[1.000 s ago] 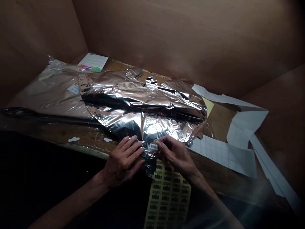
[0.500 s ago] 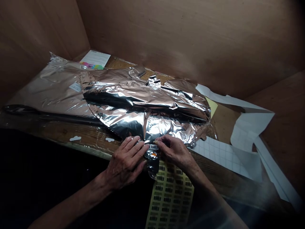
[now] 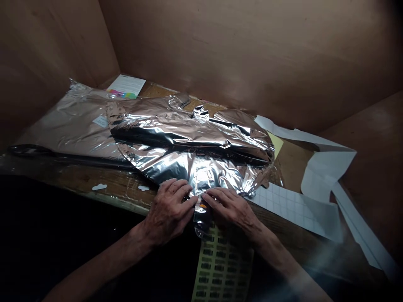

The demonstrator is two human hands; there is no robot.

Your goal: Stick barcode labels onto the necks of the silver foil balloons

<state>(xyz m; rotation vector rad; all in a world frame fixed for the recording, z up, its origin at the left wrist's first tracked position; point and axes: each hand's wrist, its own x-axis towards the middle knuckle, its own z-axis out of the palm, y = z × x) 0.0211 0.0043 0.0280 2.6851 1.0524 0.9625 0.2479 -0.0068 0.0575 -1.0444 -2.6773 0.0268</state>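
Wood table (image 3: pixel 121 183), far wall (image 3: pixel 252 54) behind it. L hand (image 3: pixel 170 207) & R hand (image 3: pixel 233 208) both half-curled, fingertips at near tab (image 3: pixel 202 216) of shiny foil (image 3: pixel 176 126), abt equally close; can't tell if gripping. Foil's main body lies just beyond, long axis L to R.

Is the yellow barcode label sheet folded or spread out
The yellow sheet looks spread out: rows of labels show below the right hand; its lower end is out of view.
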